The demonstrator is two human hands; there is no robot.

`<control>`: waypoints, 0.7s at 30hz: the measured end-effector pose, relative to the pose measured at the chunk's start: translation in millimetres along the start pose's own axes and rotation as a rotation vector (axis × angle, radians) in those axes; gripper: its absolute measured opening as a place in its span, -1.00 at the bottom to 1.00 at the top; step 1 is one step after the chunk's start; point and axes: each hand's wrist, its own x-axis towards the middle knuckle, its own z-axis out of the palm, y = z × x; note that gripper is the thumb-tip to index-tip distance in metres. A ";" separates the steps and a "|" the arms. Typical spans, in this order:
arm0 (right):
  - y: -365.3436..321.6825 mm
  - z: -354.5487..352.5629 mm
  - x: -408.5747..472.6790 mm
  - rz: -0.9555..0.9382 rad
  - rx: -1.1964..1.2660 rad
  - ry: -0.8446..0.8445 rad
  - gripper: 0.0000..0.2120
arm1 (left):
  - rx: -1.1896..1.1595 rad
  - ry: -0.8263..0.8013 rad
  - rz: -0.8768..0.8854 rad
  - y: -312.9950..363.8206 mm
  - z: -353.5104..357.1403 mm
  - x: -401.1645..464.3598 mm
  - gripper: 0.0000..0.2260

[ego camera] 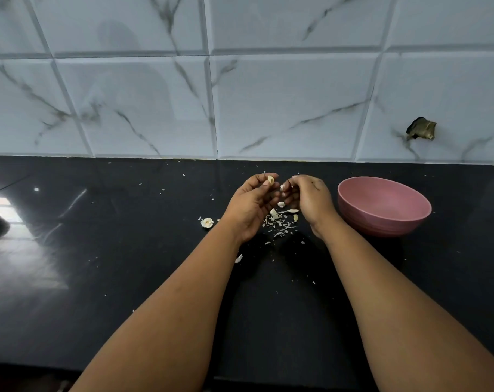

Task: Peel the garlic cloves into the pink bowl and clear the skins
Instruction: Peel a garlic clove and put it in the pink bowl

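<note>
Black counter [127,278], hands [279,202], garlic clove [270,180]

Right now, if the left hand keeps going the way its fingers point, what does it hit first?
Probably the right hand. The left hand, pinching a garlic clove, has fingertips aimed right, almost meeting the right hand's fingertips. Depth is unclear; past it sits the pink bowl.

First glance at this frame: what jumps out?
Two hands meet mid-counter: the left hand pinches a garlic clove at its fingertips, and the right hand is curled close beside it. Under them lies a pile of skins on the black counter. A pink bowl sits just right of the hands.
</note>
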 end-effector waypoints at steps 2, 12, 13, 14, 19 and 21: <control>1.2 -3.3 0.0 -0.071 -0.083 0.047 -0.68 | 0.033 0.007 0.013 0.1 0.7 -1.1 -0.82; 5.5 -7.7 -1.6 -0.205 -0.125 0.034 -0.95 | 0.236 0.061 0.083 -1.2 2.2 -3.4 -0.88; 6.0 -7.5 -1.5 -0.215 -0.149 0.037 -0.97 | 0.249 0.068 0.085 -1.4 2.1 -3.5 -0.90; 6.4 -7.0 -1.3 -0.217 -0.164 0.039 -0.97 | 0.259 0.075 0.088 -1.5 2.0 -3.5 -0.92; 7.3 -6.5 0.6 -0.195 -0.202 0.067 -0.92 | 0.293 0.078 0.113 -2.5 2.8 -3.0 -0.95; 7.9 -6.5 0.9 -0.194 -0.217 0.076 -0.92 | 0.294 0.080 0.116 -2.6 2.5 -2.7 -0.95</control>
